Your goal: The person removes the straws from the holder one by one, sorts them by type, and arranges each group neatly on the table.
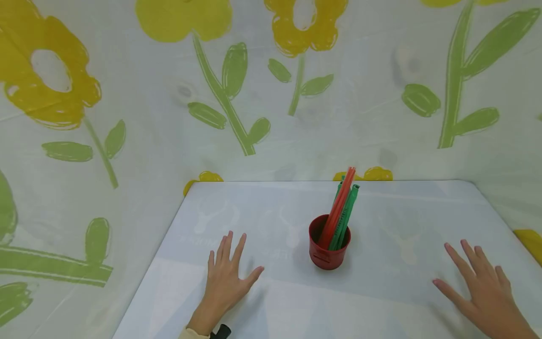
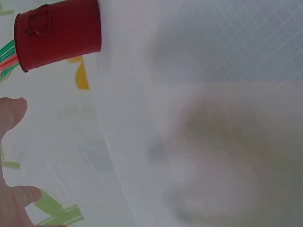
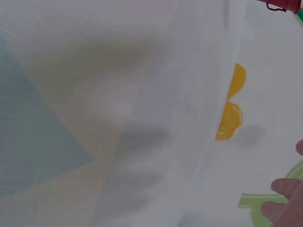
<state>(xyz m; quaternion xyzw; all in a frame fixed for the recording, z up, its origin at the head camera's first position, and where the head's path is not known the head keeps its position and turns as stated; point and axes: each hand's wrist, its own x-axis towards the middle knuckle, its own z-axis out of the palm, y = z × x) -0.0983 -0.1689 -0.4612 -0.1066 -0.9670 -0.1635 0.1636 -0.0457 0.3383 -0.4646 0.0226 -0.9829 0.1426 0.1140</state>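
Observation:
A small red metal bucket [image 1: 329, 256] stands upright on the white table, right of its middle. Out of it lean several long thin sticks in wrappers, orange-red sticks [image 1: 338, 212] and green sticks [image 1: 347, 216]; their exact kind I cannot tell. To the bucket's left my left hand [image 1: 226, 282] hovers with fingers spread, holding nothing. On the far right my right hand [image 1: 487, 294] is spread as well, with nothing in it. Both hands are apart from the bucket. The left wrist view shows the bucket's side [image 2: 61, 30] with a small handle; in the right wrist view only a corner of the bucket [image 3: 286, 4] shows.
The white table [image 1: 271, 301] has faint printed patterns and rounded far corners. Behind it and at both sides hangs a pale curtain [image 1: 338, 136] with yellow flowers and green leaves. A dark strap piece [image 1: 221, 332] sits at the left wrist.

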